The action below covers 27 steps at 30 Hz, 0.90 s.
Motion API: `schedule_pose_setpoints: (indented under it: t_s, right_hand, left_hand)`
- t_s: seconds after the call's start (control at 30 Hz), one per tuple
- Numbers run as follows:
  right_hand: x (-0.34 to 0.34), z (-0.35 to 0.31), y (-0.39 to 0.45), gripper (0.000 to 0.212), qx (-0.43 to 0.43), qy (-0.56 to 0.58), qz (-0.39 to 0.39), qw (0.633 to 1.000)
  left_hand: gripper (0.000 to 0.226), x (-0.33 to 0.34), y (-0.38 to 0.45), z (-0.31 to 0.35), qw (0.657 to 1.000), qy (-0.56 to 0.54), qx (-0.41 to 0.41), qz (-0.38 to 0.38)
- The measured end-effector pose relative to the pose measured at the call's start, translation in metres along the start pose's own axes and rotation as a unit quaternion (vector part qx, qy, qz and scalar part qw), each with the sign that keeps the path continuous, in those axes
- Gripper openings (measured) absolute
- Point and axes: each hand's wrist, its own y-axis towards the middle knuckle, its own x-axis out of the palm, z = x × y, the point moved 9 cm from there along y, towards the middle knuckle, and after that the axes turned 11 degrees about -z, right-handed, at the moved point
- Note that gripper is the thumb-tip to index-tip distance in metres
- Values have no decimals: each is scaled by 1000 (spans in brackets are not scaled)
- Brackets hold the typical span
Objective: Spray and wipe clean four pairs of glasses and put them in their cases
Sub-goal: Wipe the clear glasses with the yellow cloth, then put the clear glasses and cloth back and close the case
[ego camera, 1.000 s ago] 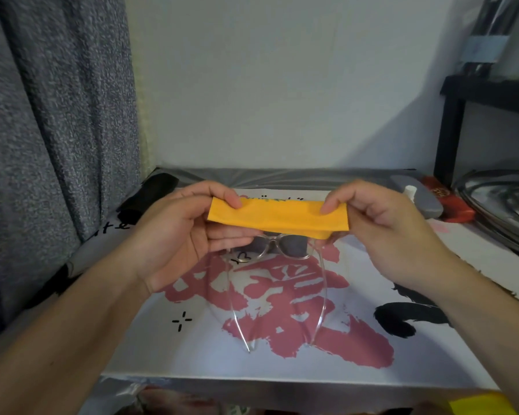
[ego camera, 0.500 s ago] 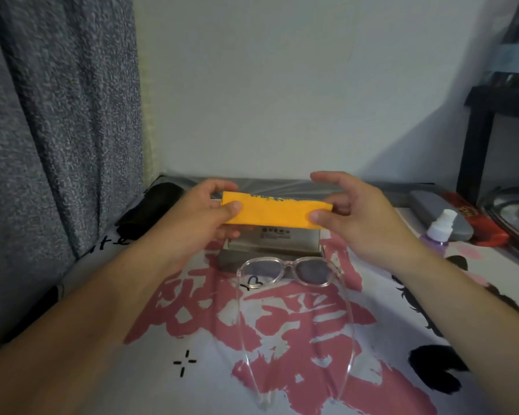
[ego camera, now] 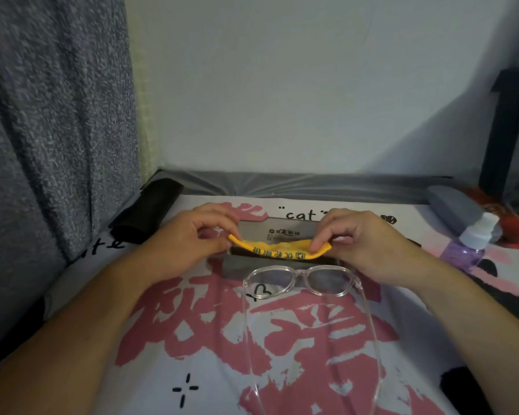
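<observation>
A folded orange cleaning cloth [ego camera: 279, 250] hangs between my two hands, low over an open grey glasses case [ego camera: 282, 233]. My left hand [ego camera: 198, 238] pinches the cloth's left end and my right hand [ego camera: 360, 241] pinches its right end. A pair of clear-framed glasses [ego camera: 300, 280] lies on the printed table cover just in front of the case, temples open and pointing toward me. Nothing touches the glasses. A spray bottle [ego camera: 474, 241] with purple liquid and a white cap stands at the right.
A black glasses case [ego camera: 149, 212] lies at the far left by the grey curtain. A grey closed case [ego camera: 453, 205] and a red one [ego camera: 513, 226] sit at the far right. A black shelf leg [ego camera: 504, 130] rises at the right wall.
Both hands moved forward and down with the orange cloth, from above the glasses to just over the open case. The cloth now sags between the hands. The view has dropped closer to the table.
</observation>
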Motion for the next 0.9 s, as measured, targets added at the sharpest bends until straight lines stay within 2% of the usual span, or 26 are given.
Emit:
schedule_pose_setpoints:
  t_s: [0.07, 0.23, 0.37, 0.47, 0.6, 0.7, 0.77, 0.83, 0.9]
  right_hand:
    - [0, -2, 1, 25, 1, -19, -9, 1000]
    - [7, 0, 4, 42, 25, -85, -64, 994]
    - [14, -4, 1, 44, 33, -90, -112, 989]
    - [15, 3, -1, 53, 76, -81, -136, 984]
    - [15, 3, -3, 51, 111, -64, -135, 982]
    - [8, -5, -10, 49, 101, -128, -104, 981]
    - [6, -9, -13, 49, 71, -157, -81, 982]
    - [8, -7, -12, 47, 58, -185, -71, 978]
    - [11, -2, -9, 47, 57, -203, -72, 975]
  left_hand:
    - [18, 5, 3, 5, 999, 47, 3, -6]
    - [24, 18, 7, 10, 986, 166, 6, -11]
    - [23, 19, 5, 8, 985, 169, 0, -33]
    - [32, 20, 4, 4, 990, 126, -21, -53]
    - [29, 20, 1, 8, 988, 151, -33, -18]
    - [27, 21, -3, 24, 979, 199, 25, 25]
    - [13, 20, -7, 37, 989, 128, 60, 37]
    - [23, 22, -12, 44, 997, 12, 82, 5]
    - [24, 21, -16, 50, 994, -24, 105, -25]
